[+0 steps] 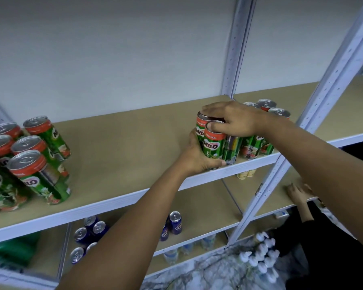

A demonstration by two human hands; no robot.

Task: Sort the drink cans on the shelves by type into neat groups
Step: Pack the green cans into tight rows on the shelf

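Two green Milo cans [211, 141] stood at the shelf [117, 147] front, about 3 o'clock. My left hand [197, 155] wrapped its grip round their sides. My right hand [233, 119] clamped their tops.

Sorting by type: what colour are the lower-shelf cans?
Dark blue drink cans with silver tops; head view.

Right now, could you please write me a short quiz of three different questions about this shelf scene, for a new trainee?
1. True or false: the left hand holds a green Milo drink can with a red top band.
2. Where do the dark blue drink cans stand? A) upper shelf B) lower shelf
3. Fill in: the right hand rests on the can ____.

Key: 1 true; 2 B; 3 tops
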